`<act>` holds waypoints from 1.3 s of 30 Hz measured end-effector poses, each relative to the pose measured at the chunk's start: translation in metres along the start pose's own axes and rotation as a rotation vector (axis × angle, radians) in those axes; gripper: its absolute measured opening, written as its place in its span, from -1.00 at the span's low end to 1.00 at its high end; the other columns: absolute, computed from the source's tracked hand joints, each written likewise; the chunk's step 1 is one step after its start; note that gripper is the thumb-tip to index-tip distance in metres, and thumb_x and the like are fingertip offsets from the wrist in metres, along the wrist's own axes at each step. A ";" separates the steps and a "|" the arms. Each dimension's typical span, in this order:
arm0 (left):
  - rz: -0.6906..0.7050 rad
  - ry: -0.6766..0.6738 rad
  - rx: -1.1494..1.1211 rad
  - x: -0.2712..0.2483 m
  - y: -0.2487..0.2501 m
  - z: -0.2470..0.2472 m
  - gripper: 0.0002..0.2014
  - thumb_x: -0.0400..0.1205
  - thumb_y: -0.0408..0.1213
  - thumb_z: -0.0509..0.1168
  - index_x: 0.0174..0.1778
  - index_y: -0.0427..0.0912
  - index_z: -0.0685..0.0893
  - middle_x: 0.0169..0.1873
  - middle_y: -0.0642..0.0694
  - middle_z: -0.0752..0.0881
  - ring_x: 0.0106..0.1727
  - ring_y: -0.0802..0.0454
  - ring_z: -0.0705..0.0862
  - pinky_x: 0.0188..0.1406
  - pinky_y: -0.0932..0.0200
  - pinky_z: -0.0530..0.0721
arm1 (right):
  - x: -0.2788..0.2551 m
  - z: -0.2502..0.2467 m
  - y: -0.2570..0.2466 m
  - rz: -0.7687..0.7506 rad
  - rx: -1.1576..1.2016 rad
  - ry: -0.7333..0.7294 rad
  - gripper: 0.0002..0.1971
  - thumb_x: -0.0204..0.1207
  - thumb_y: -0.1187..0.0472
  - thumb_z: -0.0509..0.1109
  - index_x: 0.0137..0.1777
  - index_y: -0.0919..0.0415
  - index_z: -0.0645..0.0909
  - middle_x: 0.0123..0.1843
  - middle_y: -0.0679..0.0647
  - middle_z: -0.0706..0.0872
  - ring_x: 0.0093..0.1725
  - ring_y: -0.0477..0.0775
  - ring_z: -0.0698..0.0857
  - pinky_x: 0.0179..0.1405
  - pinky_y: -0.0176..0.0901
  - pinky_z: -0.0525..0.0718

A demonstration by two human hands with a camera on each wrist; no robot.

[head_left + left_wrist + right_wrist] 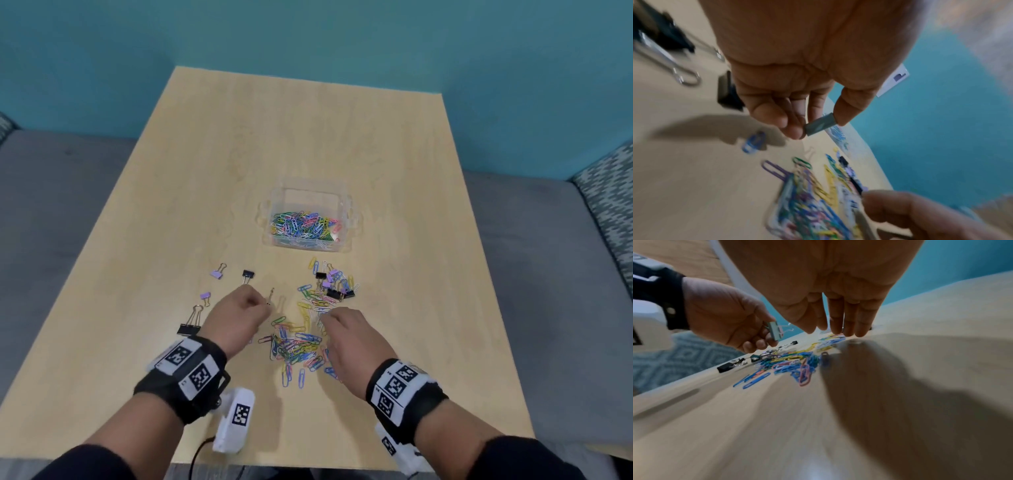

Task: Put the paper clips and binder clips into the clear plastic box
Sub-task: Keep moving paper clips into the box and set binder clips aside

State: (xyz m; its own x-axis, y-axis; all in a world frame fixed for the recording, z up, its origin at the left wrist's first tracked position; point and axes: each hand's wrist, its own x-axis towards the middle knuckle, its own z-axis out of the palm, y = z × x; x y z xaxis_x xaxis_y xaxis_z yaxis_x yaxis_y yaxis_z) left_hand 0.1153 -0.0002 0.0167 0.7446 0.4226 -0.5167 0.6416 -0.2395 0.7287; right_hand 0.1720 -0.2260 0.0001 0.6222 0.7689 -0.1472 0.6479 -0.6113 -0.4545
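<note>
While the left hand (797, 91) pinches 1 small grey binder clip (821, 125), the right hand (346, 337) reaches down with straight fingers, holding nothing.
Loose paper clips (298, 342) lie just before the clear plastic box (308, 216); no writing can be read.

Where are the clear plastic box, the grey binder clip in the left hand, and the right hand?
clear plastic box (346, 219): head view, right wall.
grey binder clip (820, 126): left wrist view, clip body.
left hand (234, 317): head view, back of hand.
right hand (346, 337): head view, back of hand.
</note>
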 end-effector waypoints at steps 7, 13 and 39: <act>0.128 0.240 0.183 0.023 0.001 -0.014 -0.84 0.52 -0.05 0.37 -0.09 -0.02 0.64 -0.20 0.04 0.72 -0.17 0.00 0.69 -0.17 0.10 0.59 | 0.062 0.016 -0.020 -0.165 -0.252 -0.090 -0.44 0.46 0.27 0.33 0.44 0.41 0.31 0.42 0.37 0.40 0.48 0.38 0.31 0.42 0.23 0.41; 0.347 0.330 0.378 -0.007 -0.001 -0.016 -0.83 0.61 -0.30 0.27 0.09 -0.16 0.66 0.04 -0.14 0.63 -0.11 -0.12 0.66 -0.08 0.10 0.56 | 0.057 0.022 -0.032 -0.115 -0.357 -0.229 -0.38 0.68 0.02 0.10 0.59 0.42 0.09 0.63 0.42 0.10 0.63 0.38 0.04 0.59 0.23 0.09; 0.377 0.029 0.630 -0.063 -0.059 0.033 -0.33 0.42 -0.01 0.44 0.43 -0.02 0.38 0.17 -0.04 0.45 0.10 -0.08 0.41 0.14 0.08 0.51 | -0.044 0.004 0.000 0.217 -0.012 -0.071 -0.37 0.52 -0.03 0.32 0.55 -0.02 0.17 0.39 -0.02 0.33 0.30 0.10 0.36 0.16 -0.11 0.56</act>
State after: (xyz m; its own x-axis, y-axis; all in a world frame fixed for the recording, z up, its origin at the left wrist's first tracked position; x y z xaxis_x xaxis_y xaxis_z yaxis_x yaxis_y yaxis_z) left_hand 0.0365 -0.0416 -0.0089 0.9359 0.2338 -0.2636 0.3341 -0.8262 0.4536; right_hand 0.1425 -0.2593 0.0030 0.7154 0.6303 -0.3017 0.5078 -0.7655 -0.3952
